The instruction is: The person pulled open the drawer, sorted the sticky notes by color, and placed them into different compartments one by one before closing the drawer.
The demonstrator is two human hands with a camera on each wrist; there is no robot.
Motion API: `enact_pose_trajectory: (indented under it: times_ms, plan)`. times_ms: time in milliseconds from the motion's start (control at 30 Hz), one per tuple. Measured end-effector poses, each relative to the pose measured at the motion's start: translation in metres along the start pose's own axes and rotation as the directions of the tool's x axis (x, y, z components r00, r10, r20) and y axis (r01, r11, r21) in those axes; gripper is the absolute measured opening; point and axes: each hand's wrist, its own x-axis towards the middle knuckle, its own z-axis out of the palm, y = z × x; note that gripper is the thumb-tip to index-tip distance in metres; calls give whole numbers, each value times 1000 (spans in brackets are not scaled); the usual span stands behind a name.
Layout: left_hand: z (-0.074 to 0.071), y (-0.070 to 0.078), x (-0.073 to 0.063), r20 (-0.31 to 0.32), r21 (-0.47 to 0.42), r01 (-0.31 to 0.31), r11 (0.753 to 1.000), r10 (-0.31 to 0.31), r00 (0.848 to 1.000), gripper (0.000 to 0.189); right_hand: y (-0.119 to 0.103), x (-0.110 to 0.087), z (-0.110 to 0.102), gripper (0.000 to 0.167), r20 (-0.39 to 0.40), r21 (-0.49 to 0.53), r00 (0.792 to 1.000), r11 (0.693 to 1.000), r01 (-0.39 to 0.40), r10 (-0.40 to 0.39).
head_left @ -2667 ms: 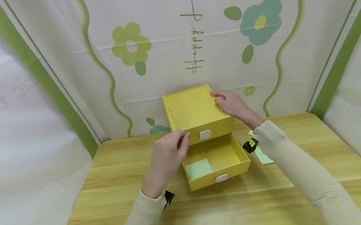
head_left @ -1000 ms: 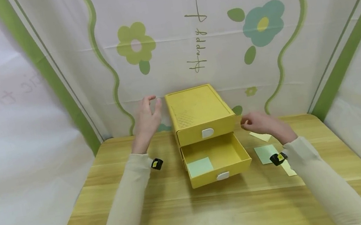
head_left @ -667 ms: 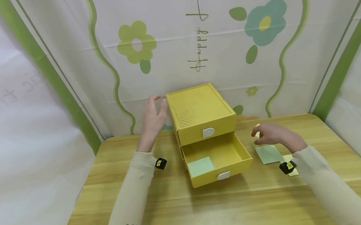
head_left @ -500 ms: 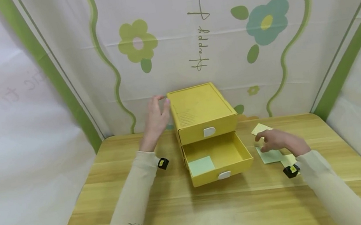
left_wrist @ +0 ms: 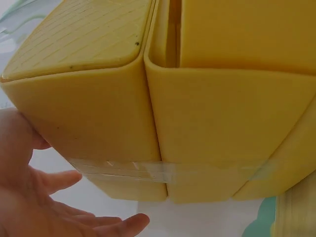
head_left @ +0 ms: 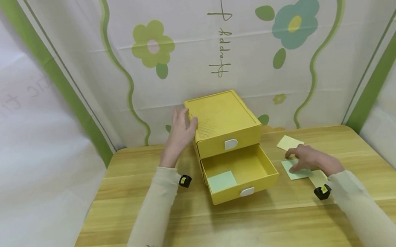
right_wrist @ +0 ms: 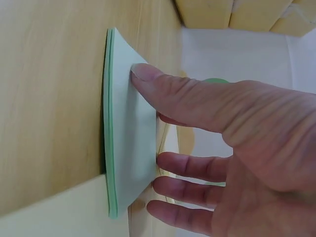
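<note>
My left hand (head_left: 182, 131) is at the upper left edge of a yellow drawer box (head_left: 220, 113); in the left wrist view its fingers (left_wrist: 64, 180) are spread beside the box's side wall, holding nothing. The lower drawer (head_left: 256, 161) is pulled out, with a light green sticky note pad (head_left: 222, 181) lying in its left front part. On the table to the right, my right hand (head_left: 310, 157) is over a second light green sticky note pad (right_wrist: 133, 128). The right wrist view has the thumb tip over the pad's face and the other fingertips along its far edge.
Yellow paper notes lie behind the right-hand green pad (head_left: 288, 142) and partly under its near corner (head_left: 318, 178). The upper drawer (head_left: 241, 140) is closed. Printed fabric (head_left: 191, 55) hangs behind the wooden table (head_left: 239, 233) and at both sides.
My right hand has left the box's top and gone down to the green pad on the right. My left hand went from the box's front to its left side, then onto the upper edge.
</note>
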Motion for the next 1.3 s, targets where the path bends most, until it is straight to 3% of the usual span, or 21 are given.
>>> enact_pose_trajectory:
  times_ms: [267, 467, 667, 967, 1100, 1300]
  plan:
    - [4, -6, 1, 44, -53, -64, 997, 67, 997, 58, 3, 2, 2, 52, -18, -12, 1000, 1000, -17, 17]
    - [8, -9, 2, 27, -90, -62, 994, 65, 998, 54, 3, 2, 2, 43, -21, -27, 999, 999, -42, 41]
    - [10, -11, 3, 6, -142, -77, 987, 78, 997, 51, 3, 1, 2, 48, -38, -6, 995, 996, -89, 89]
    - [11, -12, 3, 4, -143, -109, 984, 110, 994, 47, 1, 0, 5, 53, -21, 20, 991, 991, -130, 130]
    - [11, -12, 2, 10, -146, -128, 981, 131, 991, 45, 0, 0, 7, 49, -62, 2, 991, 993, -117, 117]
    - [13, -13, 2, 10, -171, -142, 975, 145, 989, 44, -3, 0, 9, 29, -161, -37, 984, 996, -78, 71]
